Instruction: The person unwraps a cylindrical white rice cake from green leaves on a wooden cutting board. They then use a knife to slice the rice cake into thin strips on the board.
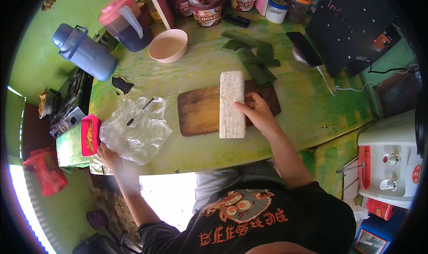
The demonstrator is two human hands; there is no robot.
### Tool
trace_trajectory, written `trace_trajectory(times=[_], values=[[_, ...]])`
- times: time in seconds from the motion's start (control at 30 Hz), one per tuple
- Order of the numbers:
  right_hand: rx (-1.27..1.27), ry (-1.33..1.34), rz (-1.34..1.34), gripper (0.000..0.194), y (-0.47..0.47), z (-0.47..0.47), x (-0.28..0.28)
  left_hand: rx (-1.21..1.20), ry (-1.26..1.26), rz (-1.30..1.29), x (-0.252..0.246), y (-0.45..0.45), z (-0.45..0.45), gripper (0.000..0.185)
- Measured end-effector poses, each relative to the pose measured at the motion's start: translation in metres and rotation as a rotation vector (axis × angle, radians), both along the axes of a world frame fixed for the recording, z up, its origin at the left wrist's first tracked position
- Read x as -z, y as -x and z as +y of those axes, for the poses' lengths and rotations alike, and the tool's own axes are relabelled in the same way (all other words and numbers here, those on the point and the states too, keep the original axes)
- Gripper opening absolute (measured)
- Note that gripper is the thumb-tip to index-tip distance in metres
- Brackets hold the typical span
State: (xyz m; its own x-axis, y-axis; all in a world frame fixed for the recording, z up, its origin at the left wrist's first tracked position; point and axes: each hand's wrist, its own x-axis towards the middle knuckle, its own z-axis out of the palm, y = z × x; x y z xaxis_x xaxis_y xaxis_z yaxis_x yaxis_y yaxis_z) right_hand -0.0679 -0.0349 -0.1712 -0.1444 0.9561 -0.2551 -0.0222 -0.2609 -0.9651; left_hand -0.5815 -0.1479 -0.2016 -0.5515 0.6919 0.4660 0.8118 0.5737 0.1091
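Observation:
My right hand (257,113) grips a long white block of tempeh (232,103), thumb on its top face and fingers along its right side. The block crosses a dark-edged wooden cutting board (200,112); whether it rests on the wood or is held just above cannot be told. My left hand (108,157) is at the table's left front, by the lower corner of a pink plastic container (95,133) with orange-brown shreds in it. Its fingertips are partly hidden, so a grip on the container is unclear. A crumpled clear plastic bag (147,143) lies beside that hand, a black pen-like stick (139,112) on it.
Pieces of green banana leaf (255,56) lie behind the board. Farther back are a pink bowl (169,46), a pitcher (125,23) and a blue flask (85,51). A phone (303,48) stands at right near a black speaker-like box (351,23). A stove (72,103) is at left.

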Motion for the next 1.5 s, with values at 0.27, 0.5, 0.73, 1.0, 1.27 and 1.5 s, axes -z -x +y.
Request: trace_trajectory(times=[0.27,0.5,0.73,1.0,1.27,1.5], values=[[0.026,-0.090,-0.071,0.047,0.000,0.000,0.006,-0.103,0.007,0.003,0.008,0.012,-0.003,0.031],[0.026,-0.028,-0.045,0.053,0.001,-0.008,0.003,-0.076,0.046,-0.062,0.017,0.061,-0.063,0.027],[-0.006,-0.210,0.068,0.049,0.026,-0.036,0.008,-0.192,-0.717,-0.554,-0.003,0.009,-0.099,0.032],[-0.268,-0.153,-0.128,0.034,0.007,-0.045,-0.022,0.486,-0.502,-0.934,-0.040,-0.196,-0.019,0.009],[-0.134,-0.521,-0.660,0.015,-0.048,-0.001,-0.041,0.835,-0.165,-0.581,-0.044,-0.349,0.019,0.081],[-0.291,-0.485,-0.952,0.022,-0.067,0.092,-0.037,0.944,-0.051,-0.872,-0.048,-0.309,0.035,0.075]])
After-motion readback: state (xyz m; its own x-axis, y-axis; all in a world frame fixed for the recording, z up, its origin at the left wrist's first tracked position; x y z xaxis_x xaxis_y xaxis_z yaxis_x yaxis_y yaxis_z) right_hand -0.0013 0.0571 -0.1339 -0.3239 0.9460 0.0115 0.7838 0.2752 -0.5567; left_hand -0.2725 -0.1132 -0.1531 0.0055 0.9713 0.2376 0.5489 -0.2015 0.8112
